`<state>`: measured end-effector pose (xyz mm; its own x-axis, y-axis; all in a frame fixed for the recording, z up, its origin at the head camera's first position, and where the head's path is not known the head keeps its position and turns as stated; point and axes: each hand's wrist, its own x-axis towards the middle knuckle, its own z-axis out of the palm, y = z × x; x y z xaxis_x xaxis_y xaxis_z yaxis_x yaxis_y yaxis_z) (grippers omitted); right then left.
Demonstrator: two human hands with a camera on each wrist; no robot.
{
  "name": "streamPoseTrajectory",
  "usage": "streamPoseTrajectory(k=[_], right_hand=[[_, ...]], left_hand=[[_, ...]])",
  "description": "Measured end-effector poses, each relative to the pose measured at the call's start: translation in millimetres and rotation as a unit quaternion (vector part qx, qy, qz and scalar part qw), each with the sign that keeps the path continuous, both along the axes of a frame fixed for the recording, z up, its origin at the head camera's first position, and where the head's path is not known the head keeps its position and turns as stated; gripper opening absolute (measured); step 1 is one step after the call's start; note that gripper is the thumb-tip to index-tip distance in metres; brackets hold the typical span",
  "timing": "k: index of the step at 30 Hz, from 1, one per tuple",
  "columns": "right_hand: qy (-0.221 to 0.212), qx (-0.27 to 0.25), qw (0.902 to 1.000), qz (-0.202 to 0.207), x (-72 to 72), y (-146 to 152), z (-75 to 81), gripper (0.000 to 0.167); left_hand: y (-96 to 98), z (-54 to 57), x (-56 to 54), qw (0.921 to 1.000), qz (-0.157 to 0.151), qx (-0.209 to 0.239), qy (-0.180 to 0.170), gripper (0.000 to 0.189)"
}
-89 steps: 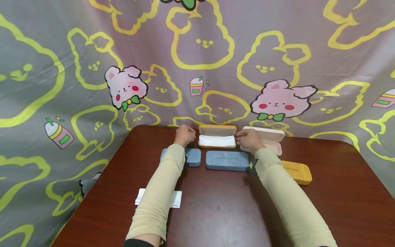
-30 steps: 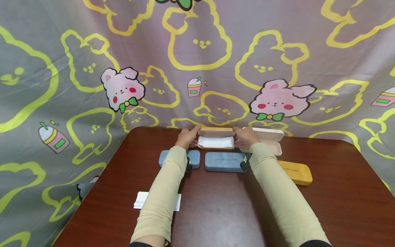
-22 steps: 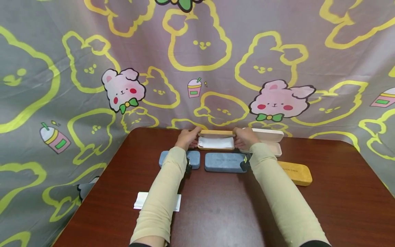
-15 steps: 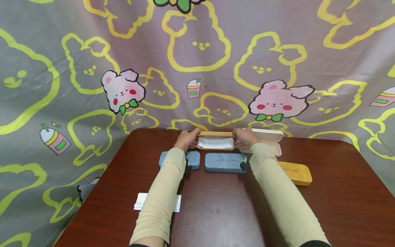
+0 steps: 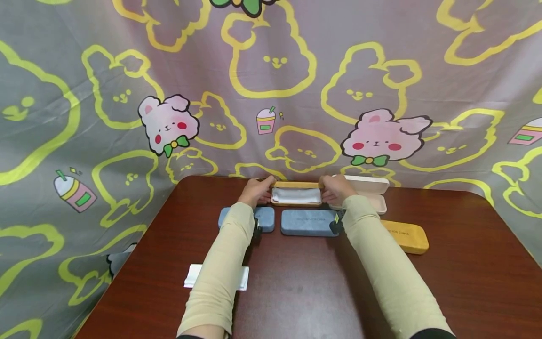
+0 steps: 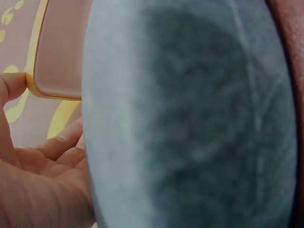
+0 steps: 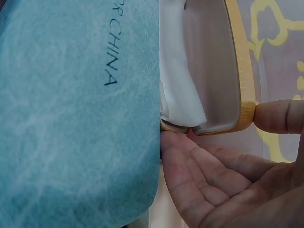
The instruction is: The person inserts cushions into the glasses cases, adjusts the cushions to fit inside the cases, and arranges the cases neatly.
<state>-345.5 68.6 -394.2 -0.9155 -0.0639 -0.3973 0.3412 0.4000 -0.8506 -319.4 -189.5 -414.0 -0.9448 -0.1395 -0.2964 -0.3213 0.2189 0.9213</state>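
Between my hands at the table's back stands a yellow glasses case (image 5: pixel 296 205), its lid (image 5: pixel 296 184) tilted partway down over a folded white cloth (image 5: pixel 296 196) inside. My left hand (image 5: pixel 254 191) holds the left end, thumb against the lid's corner (image 6: pixel 32 78) and fingers low beside the base. At the right end my right hand (image 5: pixel 338 189) mirrors it: in the right wrist view, the thumb (image 7: pixel 280 116) presses the lid's outer side and the fingers sit by the base. A blue glasses case (image 6: pixel 190 114) hides much of the left wrist view; another blue case (image 7: pixel 80 133) fills the right one's left half.
The two blue cases lie closed in front, one (image 5: pixel 266 219) under the left wrist, one (image 5: pixel 309 222) near the right wrist. An open white case (image 5: pixel 374 202) stands right of the yellow one. A closed yellow case (image 5: pixel 408 238) and a white cloth (image 5: pixel 243 278) lie partly behind my sleeves.
Three seconds ago both hands were apart from the yellow case's ends and its lid stood upright. Now both hold its ends, and the lid has tilted forward and down over the cloth.
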Motion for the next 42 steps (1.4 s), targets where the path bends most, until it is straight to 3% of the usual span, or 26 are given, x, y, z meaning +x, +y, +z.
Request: streamPoseTrajectory(k=[6, 12, 23, 26, 33, 42], right_hand=[[0.005, 0.011, 0.9998, 0.014, 1.6, -2, -0.4, 0.048], [-0.004, 0.002, 1.0, -0.003, 5.0, -5, 2.0, 0.045], [0.002, 0.005, 0.9999, -0.01, 8.7, -6, 6.7, 0.025], [0.002, 0.01, 0.9999, -0.011, 8.6, -6, 6.7, 0.028], [0.006, 0.009, 0.9999, -0.004, 11.1, -2, 1.6, 0.039], [0.013, -0.011, 0.9998, -0.006, 12.8, 0, 2.8, 0.039]], left_hand=[[-1.8, -1.9, -0.7, 1.0, -0.002, 0.001, 0.0, 0.06], [-3.4, -2.5, 0.5, 1.0, -0.005, 0.0, 0.0, 0.054], [-5.3, -2.0, 2.2, 0.9999, -0.011, -0.006, 0.006, 0.05], [-5.8, -2.8, 1.7, 0.9999, -0.013, -0.01, 0.005, 0.046], [-3.2, -1.4, 5.9, 0.9986, -0.014, -0.05, 0.005, 0.018], [-3.6, 6.0, 6.3, 0.9965, -0.038, -0.073, 0.014, 0.018]])
